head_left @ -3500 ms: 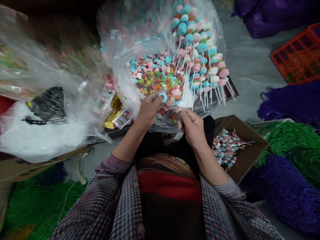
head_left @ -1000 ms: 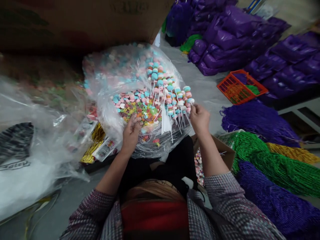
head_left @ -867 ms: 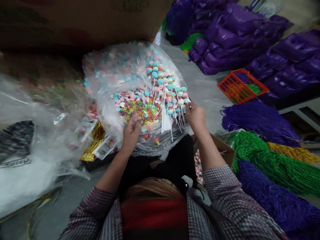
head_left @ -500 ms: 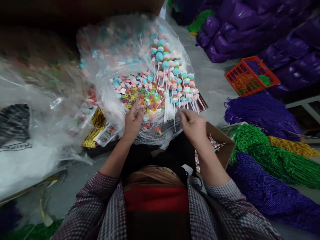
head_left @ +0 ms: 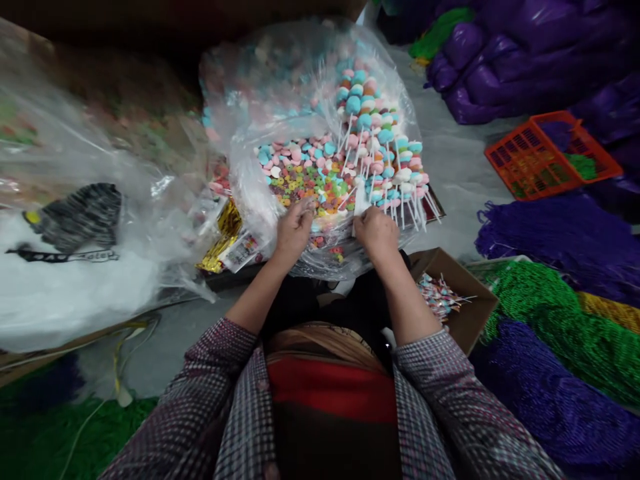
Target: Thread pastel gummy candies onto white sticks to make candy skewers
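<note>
My left hand is closed in a pinch over the near side of an open clear plastic bag; whatever its fingertips hold is too small to make out. Beyond it lie small ring-shaped candies in several colours, with pink, blue and white round candies behind them. My right hand is closed with its fingertips on a bundle of thin white sticks. Just past that hand, candy skewers are piled up, round sweets threaded on white sticks that mostly point toward me.
A cardboard box holding wrapped sweets stands by my right forearm. Green bead strands and purple ones lie further right, below an orange basket. Gold foil packaging and a big clear plastic sack sit at left.
My right hand has come inward and down onto the white sticks, nearer my left hand. My left hand's fingers have drawn together. The whole view has shifted, so the scene appears further right.
</note>
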Demonstrator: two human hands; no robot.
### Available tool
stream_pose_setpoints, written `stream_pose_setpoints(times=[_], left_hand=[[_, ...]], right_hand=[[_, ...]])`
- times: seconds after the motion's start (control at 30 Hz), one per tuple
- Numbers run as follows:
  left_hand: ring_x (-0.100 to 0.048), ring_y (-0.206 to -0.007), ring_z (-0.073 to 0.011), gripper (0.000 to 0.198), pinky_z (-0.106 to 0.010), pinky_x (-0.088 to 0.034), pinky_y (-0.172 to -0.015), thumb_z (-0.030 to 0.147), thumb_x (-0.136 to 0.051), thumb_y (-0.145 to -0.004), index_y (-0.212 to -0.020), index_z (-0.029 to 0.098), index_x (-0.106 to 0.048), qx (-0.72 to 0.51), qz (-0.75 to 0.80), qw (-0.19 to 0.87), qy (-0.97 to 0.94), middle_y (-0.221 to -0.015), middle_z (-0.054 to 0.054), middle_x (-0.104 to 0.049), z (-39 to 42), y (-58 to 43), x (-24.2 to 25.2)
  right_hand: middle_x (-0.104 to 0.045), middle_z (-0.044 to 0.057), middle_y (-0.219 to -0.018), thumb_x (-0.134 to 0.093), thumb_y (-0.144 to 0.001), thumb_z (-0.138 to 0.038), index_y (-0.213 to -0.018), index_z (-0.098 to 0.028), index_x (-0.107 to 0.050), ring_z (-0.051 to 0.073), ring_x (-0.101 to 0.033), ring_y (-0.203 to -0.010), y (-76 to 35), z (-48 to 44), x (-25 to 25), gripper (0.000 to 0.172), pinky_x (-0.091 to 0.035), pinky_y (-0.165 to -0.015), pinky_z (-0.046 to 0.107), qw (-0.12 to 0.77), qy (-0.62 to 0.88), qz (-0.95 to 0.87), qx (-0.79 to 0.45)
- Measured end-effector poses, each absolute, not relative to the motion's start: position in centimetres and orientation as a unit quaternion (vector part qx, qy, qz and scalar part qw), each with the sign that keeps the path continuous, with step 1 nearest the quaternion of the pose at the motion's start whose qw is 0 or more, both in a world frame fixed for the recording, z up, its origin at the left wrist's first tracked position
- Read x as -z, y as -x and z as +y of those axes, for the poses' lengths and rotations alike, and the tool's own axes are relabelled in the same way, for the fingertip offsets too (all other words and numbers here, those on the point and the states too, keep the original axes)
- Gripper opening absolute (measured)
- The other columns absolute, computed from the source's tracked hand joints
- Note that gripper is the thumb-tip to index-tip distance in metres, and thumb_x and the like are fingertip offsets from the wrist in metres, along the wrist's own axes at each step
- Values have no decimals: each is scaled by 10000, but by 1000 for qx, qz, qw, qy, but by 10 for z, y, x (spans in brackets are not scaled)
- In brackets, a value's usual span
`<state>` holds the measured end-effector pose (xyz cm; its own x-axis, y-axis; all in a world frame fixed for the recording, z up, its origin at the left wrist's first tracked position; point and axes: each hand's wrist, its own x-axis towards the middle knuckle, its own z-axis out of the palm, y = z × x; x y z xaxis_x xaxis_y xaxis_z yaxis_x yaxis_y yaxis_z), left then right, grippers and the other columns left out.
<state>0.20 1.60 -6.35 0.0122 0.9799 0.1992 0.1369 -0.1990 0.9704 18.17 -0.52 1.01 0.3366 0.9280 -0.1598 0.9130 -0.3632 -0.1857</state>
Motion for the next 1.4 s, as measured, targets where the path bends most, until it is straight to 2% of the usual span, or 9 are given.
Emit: stream_pose_setpoints(times=[0.1, 0.23, 0.33, 0.43, 0.6, 0.77, 0.87, 1.17, 1.4], left_hand=[[-698, -1173, -186, 308, -376, -554, -1031, 383, -555, -971, -1196, 234, -703, -509, 482, 399, -592, -1281, -107, -735, 15, -2, 62], [-691, -1197, -195, 297, -390, -541, -1051, 346, -552, -972, -1195, 223, -705, -513, 477, 387, -600, -1260, -97, -747, 14, -3, 61], [-696, -1170, -184, 298, -379, -541, -1042, 332, -540, -981, -1211, 236, -704, -505, 483, 372, -610, -1251, -87, -751, 13, -2, 59], [-698, -1143, -187, 298, -379, -534, -1042, 319, -523, -990, -1194, 239, -723, -494, 478, 313, -655, -1213, -82, -766, 10, 0, 52], [-689, -1109, -220, 380, -391, -508, -1043, 413, -502, -1003, -1187, 194, -752, -449, 457, 259, -723, -1131, -94, -780, -1, -8, 31], [-703, -812, -163, 452, -303, -563, -769, 488, -582, -958, -1264, 184, -718, -394, 411, 531, -628, -1032, -76, -796, -14, -24, 18], [-651, -678, -113, 403, -245, -526, -653, 495, -685, -890, -1175, 220, -762, -410, 359, 632, -551, -923, -35, -801, -19, -28, 12], [-621, -642, -66, 328, -213, -496, -658, 481, -834, -761, -986, 246, -800, -442, 334, 663, -503, -799, 15, -781, -25, -28, -6], [-632, -658, -79, 282, -240, -522, -686, 468, -817, -786, -920, 226, -764, -458, 342, 646, -506, -762, 15, -751, -27, -29, -8]], right_hand=[[-783, 216, -1053, -526, -931, -304, -1061, -120, -747, 328, -725, -1016, -192, 3, -6, 316, -500, -811, 372, 75, 817, -552, -148], [-746, 94, -726, -535, -900, -340, -821, -169, -710, 240, -692, -760, -207, 0, 1, 257, -485, -691, 323, 191, 795, -531, -221], [-611, -5, -514, -547, -872, -402, -692, -211, -598, 157, -542, -477, -207, -24, 4, 267, -423, -532, 282, 285, 756, -485, -334], [-588, -52, -489, -592, -834, -464, -726, -224, -551, 100, -430, -353, -196, -63, 7, 267, -352, -429, 244, 347, 693, -432, -461], [-646, -42, -570, -656, -821, -553, -841, -214, -565, 81, -479, -369, -181, -126, 21, 352, -353, -404, 207, 350, 627, -443, -537], [-651, -29, -632, -600, -895, -499, -925, -218, -619, 88, -519, -425, -181, -145, 31, 284, -409, -439, 207, 335, 596, -505, -527], [-643, -25, -640, -585, -912, -464, -930, -219, -632, 91, -520, -442, -183, -143, 33, 250, -409, -455, 210, 337, 588, -527, -513], [-629, -25, -647, -591, -920, -477, -933, -224, -656, 104, -516, -492, -185, -142, 37, 262, -412, -499, 222, 354, 586, -538, -492], [-633, -13, -639, -600, -916, -440, -835, -215, -674, 120, -538, -554, -188, -142, 38, 251, -414, -564, 240, 337, 592, -582, -444]])
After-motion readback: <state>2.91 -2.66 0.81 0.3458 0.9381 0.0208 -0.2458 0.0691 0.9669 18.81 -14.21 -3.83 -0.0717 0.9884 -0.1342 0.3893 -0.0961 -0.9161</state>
